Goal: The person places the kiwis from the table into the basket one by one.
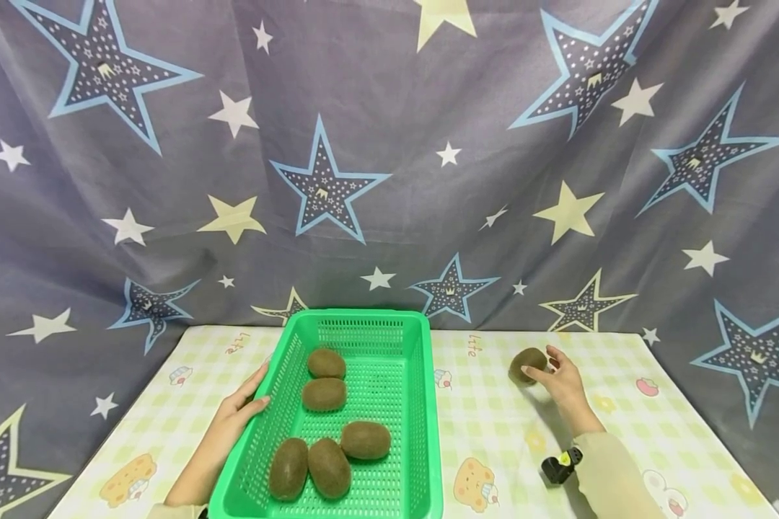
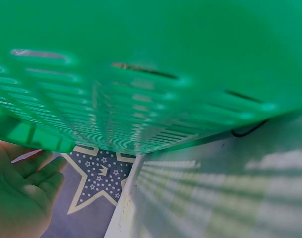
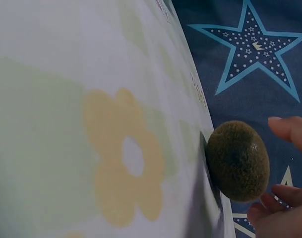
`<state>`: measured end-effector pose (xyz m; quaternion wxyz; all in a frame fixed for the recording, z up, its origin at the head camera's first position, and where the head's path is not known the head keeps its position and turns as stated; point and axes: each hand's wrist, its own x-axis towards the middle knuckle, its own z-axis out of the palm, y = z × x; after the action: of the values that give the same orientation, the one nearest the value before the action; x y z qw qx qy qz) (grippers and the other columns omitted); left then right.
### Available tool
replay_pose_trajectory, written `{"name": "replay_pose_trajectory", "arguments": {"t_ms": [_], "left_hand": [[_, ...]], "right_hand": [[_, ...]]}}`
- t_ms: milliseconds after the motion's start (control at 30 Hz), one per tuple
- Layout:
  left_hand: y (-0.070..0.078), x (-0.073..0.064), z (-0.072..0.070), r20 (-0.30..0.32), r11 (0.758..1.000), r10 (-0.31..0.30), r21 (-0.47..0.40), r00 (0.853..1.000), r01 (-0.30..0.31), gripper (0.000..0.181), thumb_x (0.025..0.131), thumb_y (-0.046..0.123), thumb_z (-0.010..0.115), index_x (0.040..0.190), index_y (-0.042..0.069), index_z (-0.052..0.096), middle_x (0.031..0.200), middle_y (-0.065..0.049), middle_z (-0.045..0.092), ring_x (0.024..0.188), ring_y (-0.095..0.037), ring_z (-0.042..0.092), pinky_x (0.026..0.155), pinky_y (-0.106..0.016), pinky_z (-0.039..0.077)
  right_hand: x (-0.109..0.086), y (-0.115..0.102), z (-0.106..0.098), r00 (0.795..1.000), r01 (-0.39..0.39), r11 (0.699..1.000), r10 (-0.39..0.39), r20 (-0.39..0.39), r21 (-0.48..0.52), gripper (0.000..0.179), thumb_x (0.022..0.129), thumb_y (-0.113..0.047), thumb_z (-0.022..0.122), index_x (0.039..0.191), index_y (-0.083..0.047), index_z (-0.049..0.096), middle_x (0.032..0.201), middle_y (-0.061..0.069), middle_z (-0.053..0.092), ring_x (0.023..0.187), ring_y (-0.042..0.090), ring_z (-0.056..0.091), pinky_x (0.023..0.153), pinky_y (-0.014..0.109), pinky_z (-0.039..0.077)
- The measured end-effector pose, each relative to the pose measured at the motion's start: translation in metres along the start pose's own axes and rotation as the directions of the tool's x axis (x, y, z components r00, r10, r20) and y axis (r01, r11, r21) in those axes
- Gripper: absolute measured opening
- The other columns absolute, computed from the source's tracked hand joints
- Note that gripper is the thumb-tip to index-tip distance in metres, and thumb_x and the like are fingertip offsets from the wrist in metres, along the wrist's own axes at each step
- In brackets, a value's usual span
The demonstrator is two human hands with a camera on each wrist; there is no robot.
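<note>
A green plastic basket (image 1: 422, 404) with slotted walls stands on the table and holds several brown kiwis (image 1: 324, 394). My left hand (image 1: 230, 418) rests at the basket's left side, its thumb on the rim and its fingers fairly straight along the outside. The left wrist view shows that palm (image 2: 22, 198) with its fingers by the underside of the rim. To the right of the basket, one kiwi (image 3: 238, 161) sits on the tablecloth. Around it my right hand (image 1: 563, 386) spreads its thumb and fingers loosely. A gap shows between one fingertip (image 3: 277, 121) and the kiwi.
A pale checked tablecloth (image 1: 474, 425) with bear and flower prints covers the table. Behind it hangs a grey curtain (image 1: 396, 216) patterned with stars. A small black device (image 1: 561, 466) is strapped at my right wrist.
</note>
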<state>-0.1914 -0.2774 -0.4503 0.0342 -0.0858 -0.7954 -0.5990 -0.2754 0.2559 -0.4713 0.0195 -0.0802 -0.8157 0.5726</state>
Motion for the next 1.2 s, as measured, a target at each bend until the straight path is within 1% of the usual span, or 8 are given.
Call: {"name": "replay_pose_trajectory", "arguments": {"t_ms": [100,200,333,567,767,967,1000,1200], "left_hand": [[0.000,-0.001,0.000,-0.002,1.000,-0.009,-0.004,1.000,0.009,0.057,0.097,0.017,0.050,0.148,0.005,0.027,0.155,-0.018,0.016,0.140,-0.033,0.013,0.091,-0.003,0.028],[0.001,-0.001,0.001,-0.004,1.000,-0.017,-0.007,1.000,0.017,0.058,0.097,0.017,0.050,0.149,0.005,0.027,0.156,-0.016,0.015,0.140,-0.036,0.011,0.090,-0.003,0.029],[0.001,-0.001,0.001,0.002,1.000,-0.022,-0.013,1.000,0.022,0.058,0.097,0.017,0.050,0.149,0.005,0.026,0.156,-0.016,0.015,0.139,-0.038,0.010,0.090,-0.003,0.029],[0.001,-0.001,0.001,-0.001,1.000,-0.026,-0.010,1.000,0.026,0.058,0.097,0.017,0.050,0.149,0.005,0.027,0.156,-0.016,0.015,0.140,-0.038,0.010,0.090,-0.003,0.028],[0.001,0.000,0.001,0.001,1.000,-0.022,-0.011,1.000,0.022,0.058,0.097,0.016,0.050,0.149,0.006,0.026,0.156,-0.016,0.014,0.140,-0.038,0.010,0.090,-0.002,0.028],[0.001,-0.001,0.000,-0.001,1.000,-0.030,-0.006,1.000,0.030,0.058,0.097,0.016,0.050,0.149,0.006,0.026,0.156,-0.016,0.014,0.140,-0.038,0.010,0.089,-0.003,0.029],[0.001,-0.001,0.000,-0.006,1.000,-0.021,-0.003,1.000,0.021,0.058,0.097,0.016,0.050,0.149,0.005,0.026,0.156,-0.017,0.015,0.142,-0.030,0.013,0.089,-0.003,0.029],[0.000,-0.001,0.001,-0.009,1.000,-0.007,0.006,1.000,0.007,0.058,0.097,0.016,0.051,0.148,0.004,0.027,0.155,-0.018,0.016,0.141,-0.029,0.014,0.090,-0.003,0.029]], "right_hand": [[0.002,0.001,0.000,0.999,-0.013,1.000,0.014,0.040,-0.023,0.086,0.086,-0.011,0.065,0.148,0.007,0.008,0.151,0.032,0.010,0.138,0.046,0.013,0.110,0.052,0.021],[0.003,0.001,0.001,0.997,-0.023,1.000,0.024,0.071,-0.012,0.089,0.086,-0.012,0.065,0.148,0.008,0.004,0.151,0.033,0.006,0.137,0.047,0.011,0.110,0.052,0.020],[0.004,0.002,0.003,0.997,-0.031,0.999,0.031,0.077,-0.012,0.091,0.086,-0.011,0.066,0.147,0.009,0.003,0.151,0.033,0.009,0.136,0.048,0.018,0.109,0.052,0.022],[0.008,0.008,0.006,0.999,-0.022,0.999,0.023,0.047,-0.027,0.087,0.085,-0.009,0.067,0.146,0.010,0.008,0.148,0.033,0.019,0.131,0.047,0.029,0.107,0.052,0.027],[0.010,0.010,0.004,0.998,-0.023,0.999,0.025,0.051,-0.042,0.084,0.085,-0.011,0.066,0.146,0.012,0.011,0.146,0.033,0.022,0.129,0.047,0.030,0.106,0.053,0.028],[0.011,0.006,0.003,0.997,-0.018,0.994,0.026,0.076,-0.106,0.086,0.085,-0.015,0.068,0.145,0.011,0.013,0.145,0.035,0.022,0.127,0.049,0.031,0.104,0.056,0.030],[0.012,0.006,0.003,0.996,-0.017,0.993,0.026,0.081,-0.115,0.086,0.085,-0.016,0.068,0.145,0.011,0.013,0.145,0.035,0.022,0.127,0.049,0.032,0.103,0.056,0.030],[0.014,0.009,0.001,0.995,-0.017,0.991,0.029,0.091,-0.134,0.088,0.084,-0.019,0.070,0.146,0.010,0.014,0.142,0.035,0.027,0.125,0.048,0.034,0.101,0.057,0.032]]}}
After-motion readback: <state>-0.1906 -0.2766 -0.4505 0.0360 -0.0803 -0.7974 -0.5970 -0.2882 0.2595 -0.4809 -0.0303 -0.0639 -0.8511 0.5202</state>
